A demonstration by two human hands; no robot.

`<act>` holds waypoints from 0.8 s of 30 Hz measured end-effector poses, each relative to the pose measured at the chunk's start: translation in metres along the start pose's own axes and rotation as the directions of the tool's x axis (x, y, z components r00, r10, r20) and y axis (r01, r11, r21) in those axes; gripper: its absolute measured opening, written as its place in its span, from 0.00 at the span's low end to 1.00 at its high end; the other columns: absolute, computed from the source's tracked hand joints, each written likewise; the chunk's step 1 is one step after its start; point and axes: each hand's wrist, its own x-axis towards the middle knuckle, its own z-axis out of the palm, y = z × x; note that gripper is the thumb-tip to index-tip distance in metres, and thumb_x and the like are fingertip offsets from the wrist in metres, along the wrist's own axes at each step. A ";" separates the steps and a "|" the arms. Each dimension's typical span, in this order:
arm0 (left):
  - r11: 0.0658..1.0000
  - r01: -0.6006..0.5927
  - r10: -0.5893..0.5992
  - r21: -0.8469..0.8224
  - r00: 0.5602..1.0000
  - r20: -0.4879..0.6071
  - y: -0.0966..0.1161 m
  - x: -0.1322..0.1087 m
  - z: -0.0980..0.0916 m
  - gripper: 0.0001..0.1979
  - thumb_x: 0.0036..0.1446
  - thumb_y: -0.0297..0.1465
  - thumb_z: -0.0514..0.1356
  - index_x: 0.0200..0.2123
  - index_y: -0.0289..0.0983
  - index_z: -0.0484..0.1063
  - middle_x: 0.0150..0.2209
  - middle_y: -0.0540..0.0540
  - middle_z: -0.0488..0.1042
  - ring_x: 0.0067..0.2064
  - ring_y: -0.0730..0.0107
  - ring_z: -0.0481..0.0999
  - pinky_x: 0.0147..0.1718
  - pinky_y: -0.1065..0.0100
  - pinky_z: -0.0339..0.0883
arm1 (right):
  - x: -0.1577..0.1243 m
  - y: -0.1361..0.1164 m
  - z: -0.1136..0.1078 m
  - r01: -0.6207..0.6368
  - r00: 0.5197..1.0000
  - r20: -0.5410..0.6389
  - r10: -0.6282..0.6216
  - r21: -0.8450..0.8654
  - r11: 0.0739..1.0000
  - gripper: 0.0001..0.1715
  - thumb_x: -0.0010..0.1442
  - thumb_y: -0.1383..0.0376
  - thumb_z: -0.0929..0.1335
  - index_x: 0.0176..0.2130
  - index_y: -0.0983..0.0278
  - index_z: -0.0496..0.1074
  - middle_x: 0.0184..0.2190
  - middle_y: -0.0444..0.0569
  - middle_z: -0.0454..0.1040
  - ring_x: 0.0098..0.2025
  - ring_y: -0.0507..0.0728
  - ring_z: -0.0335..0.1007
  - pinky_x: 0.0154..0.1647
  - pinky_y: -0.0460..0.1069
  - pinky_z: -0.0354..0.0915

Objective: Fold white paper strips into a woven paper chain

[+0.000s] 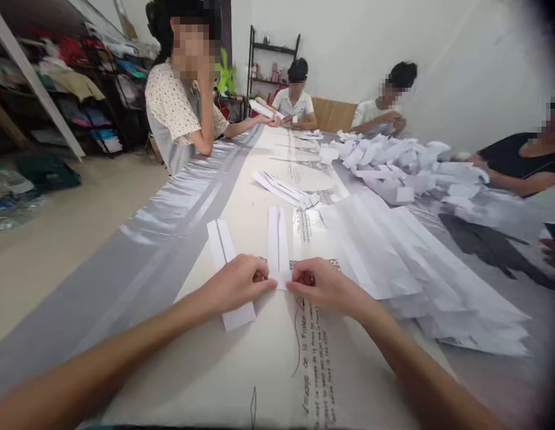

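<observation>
A narrow folded paper strip (278, 239) lies lengthwise in front of me, with a seam down its middle. My left hand (241, 278) pinches its near left corner between thumb and finger. At the near right corner, my right hand (324, 283) pinches the same strip. Another folded strip (240, 316) lies slanted under my left wrist, partly covered by it. Further up the table is a small pile of similar folded strips (284, 190). To the right of my right hand spreads a stack of large white paper sheets (371, 245).
A printed cream cover (206, 370) runs along the table over grey cloth (138, 257). Loose white papers (394, 155) are heaped at the far right. One person (179, 107) stands at the left; several others sit around the table. Cluttered shelves (93, 89) stand at the left wall.
</observation>
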 end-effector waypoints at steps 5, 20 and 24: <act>1.000 0.010 -0.009 0.008 1.000 -0.017 0.002 0.001 0.001 0.19 0.60 0.38 0.60 0.22 0.38 0.58 0.23 0.55 0.58 0.26 0.72 0.57 0.26 0.68 0.49 | -0.003 0.003 0.004 -0.013 0.998 -0.065 0.004 -0.145 0.989 0.16 0.65 0.62 0.63 0.25 0.61 0.61 0.21 0.39 0.61 0.24 0.51 0.55 0.23 0.47 0.52; 0.952 -0.054 0.101 0.302 0.985 -0.143 0.010 -0.004 0.006 0.08 0.62 0.31 0.59 0.30 0.38 0.66 0.30 0.51 0.71 0.33 0.65 0.68 0.34 0.64 0.60 | -0.007 -0.010 0.027 -0.113 0.980 -0.197 0.032 -0.413 0.904 0.17 0.69 0.68 0.60 0.28 0.59 0.52 0.28 0.44 0.66 0.27 0.54 0.59 0.25 0.48 0.50; 0.780 -0.337 0.455 0.528 0.884 -0.108 0.006 -0.005 0.013 0.06 0.62 0.21 0.57 0.35 0.36 0.68 0.41 0.46 0.73 0.42 0.62 0.71 0.40 0.62 0.65 | -0.008 -0.009 0.026 -0.075 0.967 -0.253 -0.045 -0.446 0.892 0.11 0.66 0.69 0.65 0.34 0.60 0.58 0.32 0.44 0.67 0.27 0.53 0.60 0.24 0.48 0.52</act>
